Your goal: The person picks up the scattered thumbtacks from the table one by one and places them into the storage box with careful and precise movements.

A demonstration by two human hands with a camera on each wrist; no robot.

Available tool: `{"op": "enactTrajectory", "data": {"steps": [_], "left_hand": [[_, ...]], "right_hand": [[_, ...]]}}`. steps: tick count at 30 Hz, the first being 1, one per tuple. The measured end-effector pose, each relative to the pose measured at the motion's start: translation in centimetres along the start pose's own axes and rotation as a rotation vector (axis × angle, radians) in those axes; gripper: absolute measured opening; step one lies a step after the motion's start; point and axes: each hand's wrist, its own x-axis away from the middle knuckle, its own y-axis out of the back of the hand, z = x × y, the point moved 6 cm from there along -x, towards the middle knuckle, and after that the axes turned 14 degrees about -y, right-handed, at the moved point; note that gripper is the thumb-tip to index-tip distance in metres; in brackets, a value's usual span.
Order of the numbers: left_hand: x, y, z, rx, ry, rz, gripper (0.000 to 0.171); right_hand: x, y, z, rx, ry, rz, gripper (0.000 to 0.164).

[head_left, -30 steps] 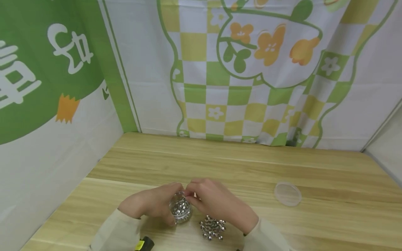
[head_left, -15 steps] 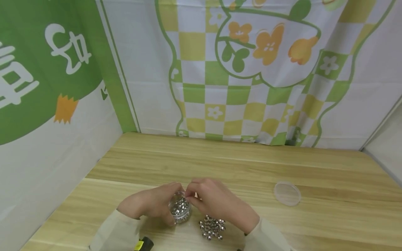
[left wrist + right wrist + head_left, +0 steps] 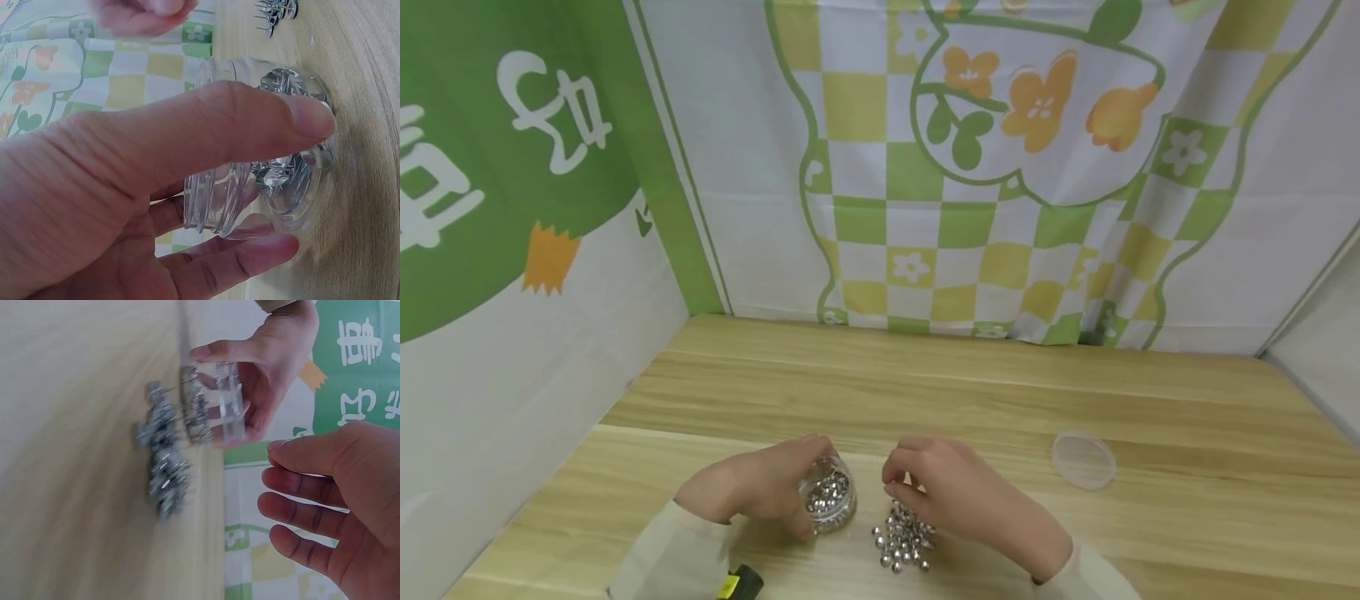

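My left hand (image 3: 767,487) grips a clear, threaded plastic jar (image 3: 847,510), thumb on one side and fingers on the other. Shiny thumbtacks (image 3: 829,492) lie in the bottom of the jar, partly covered by the thumb in the left wrist view. Just right of the jar, a loose heap of thumbtacks (image 3: 898,546) rests on the table. Over the far side of that heap is my right hand (image 3: 947,492), its fingers loosely bent. In the right wrist view no tack shows at the right fingertips (image 3: 275,447).
A round translucent lid (image 3: 1084,460) lies flat to the right on the wooden table (image 3: 970,375). By the left sleeve is a black and yellow object (image 3: 742,583), cut off by the frame. Printed cloth (image 3: 917,225) hangs behind the table.
My right hand has left the jar's rim and moved right, to above the heap of tacks. The left hand still holds the jar in about the same place.
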Motion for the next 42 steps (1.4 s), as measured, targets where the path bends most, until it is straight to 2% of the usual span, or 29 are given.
{"op": "enactTrajectory", "data": {"steps": [6,13,21,31,42], "left_hand": [[0.0,0.0,0.2,0.028,0.048,-0.003,0.069],[0.0,0.0,0.1,0.009,0.017,0.001,0.069],[-0.1,-0.1,0.2,0.003,-0.010,0.004,0.068],[-0.1,-0.1,0.2,0.009,-0.013,0.008,0.068],[0.1,-0.1,0.2,0.031,0.026,0.002,0.069]], "right_hand": [[2.2,0.0,-1.4,0.020,-0.015,0.015,0.003],[3.9,-0.2,-2.5,0.019,-0.068,0.049,0.004],[4.1,-0.4,-2.9,0.021,-0.089,0.082,0.005],[4.1,-1.0,-3.0,0.037,-0.087,0.113,0.003],[4.0,-1.2,-2.8,0.063,-0.065,0.116,0.008]]}}
